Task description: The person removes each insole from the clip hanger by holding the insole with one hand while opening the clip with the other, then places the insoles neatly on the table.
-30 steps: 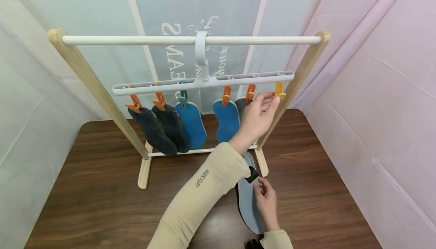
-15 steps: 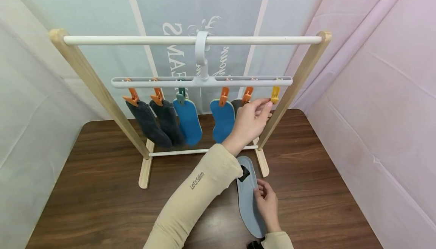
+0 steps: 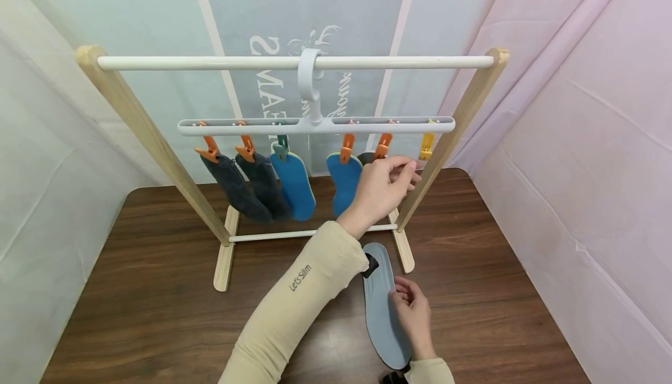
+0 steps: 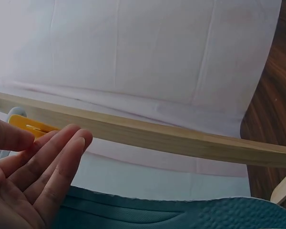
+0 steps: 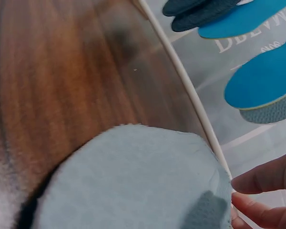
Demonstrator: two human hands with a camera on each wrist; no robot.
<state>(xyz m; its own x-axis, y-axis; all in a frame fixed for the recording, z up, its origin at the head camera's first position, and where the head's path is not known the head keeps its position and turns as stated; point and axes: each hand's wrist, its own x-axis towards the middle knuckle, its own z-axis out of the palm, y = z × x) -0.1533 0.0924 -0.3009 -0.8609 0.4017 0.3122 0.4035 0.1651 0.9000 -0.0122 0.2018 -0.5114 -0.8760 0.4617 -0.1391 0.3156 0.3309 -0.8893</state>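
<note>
My left hand (image 3: 380,188) is just below and left of a yellow clip (image 3: 427,146) at the right end of the white hanger (image 3: 367,126); a small gap shows between them. In the left wrist view its fingers extend past the yellow clip (image 4: 33,125) and carry nothing. Below, my right hand (image 3: 413,317) pinches a grey insole (image 3: 382,314) by its right edge, also seen as the grey insole (image 5: 133,176) in the right wrist view. Nothing hangs from the yellow clip. My left hand partly hides an insole under an orange clip (image 3: 384,146).
Two dark socks (image 3: 231,188) and a blue insole (image 3: 295,185) hang left of the hook, another blue insole (image 3: 343,180) to its right. A wooden rack (image 3: 142,139) with a white rail (image 3: 210,63) carries the hanger, standing on a dark wood table (image 3: 157,325).
My left hand has let go of the yellow clip and moved slightly down and left. The hanger swung a little and its bar levelled. My right hand still holds the grey insole, barely moved.
</note>
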